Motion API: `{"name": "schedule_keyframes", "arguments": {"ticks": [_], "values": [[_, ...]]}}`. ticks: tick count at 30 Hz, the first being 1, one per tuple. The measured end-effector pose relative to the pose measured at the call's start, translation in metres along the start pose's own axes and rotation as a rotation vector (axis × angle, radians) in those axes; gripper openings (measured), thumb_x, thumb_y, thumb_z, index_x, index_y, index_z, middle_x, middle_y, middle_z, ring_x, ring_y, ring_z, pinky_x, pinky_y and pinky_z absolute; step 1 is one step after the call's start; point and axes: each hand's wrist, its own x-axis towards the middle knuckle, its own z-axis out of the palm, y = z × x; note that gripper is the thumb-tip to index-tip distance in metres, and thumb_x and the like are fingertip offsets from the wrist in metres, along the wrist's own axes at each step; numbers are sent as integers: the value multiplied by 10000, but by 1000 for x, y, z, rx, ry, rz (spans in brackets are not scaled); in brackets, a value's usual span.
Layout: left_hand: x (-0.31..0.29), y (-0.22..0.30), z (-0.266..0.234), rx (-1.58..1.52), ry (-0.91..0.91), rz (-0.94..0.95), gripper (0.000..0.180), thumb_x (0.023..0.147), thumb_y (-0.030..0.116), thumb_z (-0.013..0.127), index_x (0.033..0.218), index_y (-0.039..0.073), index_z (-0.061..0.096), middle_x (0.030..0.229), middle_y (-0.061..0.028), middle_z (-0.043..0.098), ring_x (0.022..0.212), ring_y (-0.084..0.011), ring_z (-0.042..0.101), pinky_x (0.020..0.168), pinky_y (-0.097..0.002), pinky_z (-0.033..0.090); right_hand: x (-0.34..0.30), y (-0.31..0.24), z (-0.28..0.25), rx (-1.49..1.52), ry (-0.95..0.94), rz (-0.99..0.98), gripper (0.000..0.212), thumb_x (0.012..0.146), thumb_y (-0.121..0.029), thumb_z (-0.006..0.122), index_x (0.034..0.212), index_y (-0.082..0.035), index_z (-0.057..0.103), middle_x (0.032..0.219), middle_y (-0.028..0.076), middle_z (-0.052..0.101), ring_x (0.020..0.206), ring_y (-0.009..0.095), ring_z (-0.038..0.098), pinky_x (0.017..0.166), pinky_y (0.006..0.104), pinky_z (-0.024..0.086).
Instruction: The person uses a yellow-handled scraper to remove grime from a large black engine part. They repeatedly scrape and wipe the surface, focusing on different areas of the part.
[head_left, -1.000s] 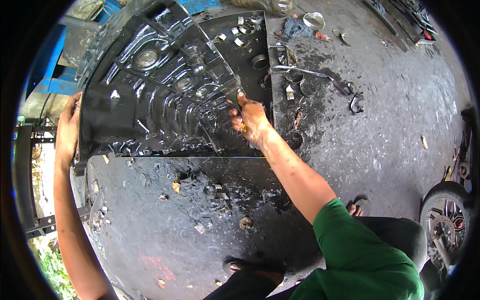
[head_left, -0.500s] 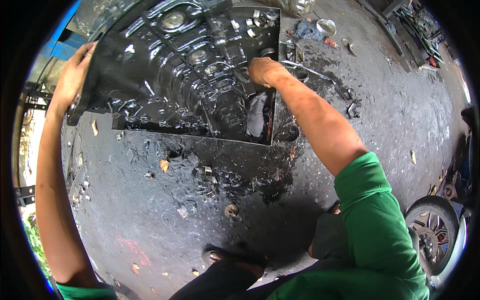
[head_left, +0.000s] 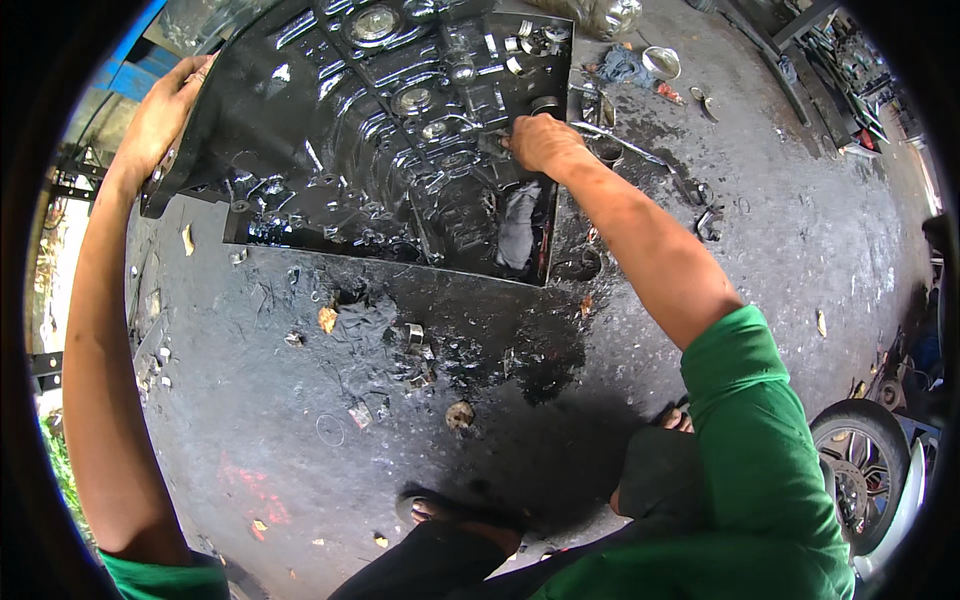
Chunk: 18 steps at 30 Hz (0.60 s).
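Note:
A large black metal casing (head_left: pixel 400 130), wet and shiny with ribs and round bosses, leans up out of a shallow black tray (head_left: pixel 390 266). My left hand (head_left: pixel 165 118) grips the casing's left edge, its fingers curled over the rim. My right hand (head_left: pixel 548 147) is closed at the casing's right side, above the tray. A dark grey piece shows at its fingertips against the casing; its kind is hard to make out. Just below that hand, a grey cloth (head_left: pixel 517 226) lies in the tray's near right corner. Several shiny metal shells (head_left: pixel 525 45) sit in the far right corner.
Right of the tray lie a long metal tool (head_left: pixel 620 143), a blue-grey rag (head_left: pixel 622 68) and a round bowl (head_left: pixel 661 63). Small parts and a round piece (head_left: pixel 459 415) dot the oily floor. My foot (head_left: pixel 425 511) stands nearby; a wheel (head_left: pixel 862 470) is at the right.
The casing's left end has risen slightly along with my left hand. My right hand stays at the casing's right side with nearly the same grip. The whole view has shifted a little.

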Motion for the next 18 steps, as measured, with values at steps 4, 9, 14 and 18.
{"name": "schedule_keyframes", "arguments": {"ticks": [4,9,14,18], "values": [[3,-3,-1,-5,9,22,533,1012,452,463,1347,45,540,1263,-151,636,1185,-240,585,1020,-326,413,-2,31,-9,-344,-180,-95,306,919,-200,569,1176,-92,696,1227,136,671,1121,309,656,922,434,539],[5,-6,-2,-27,-27,35,514,1014,431,463,1334,36,546,1240,-150,643,1166,-225,591,1013,-318,413,-35,57,2,-88,-6,-129,253,912,-263,624,1019,-53,716,1071,171,702,1013,307,687,828,425,566],[-1,3,-1,28,31,6,510,1011,437,464,1318,41,558,1201,-141,659,1129,-211,604,993,-314,420,-72,-32,88,-99,-54,-336,249,964,-246,533,961,-55,692,905,145,707,883,295,709,768,382,589],[-3,5,-1,-54,-23,20,519,1004,452,469,1317,48,561,1190,-138,663,1108,-210,608,984,-315,423,-88,-48,138,100,-158,-241,324,1003,-275,467,1025,-32,681,1028,205,688,942,337,695,857,405,565]]}}
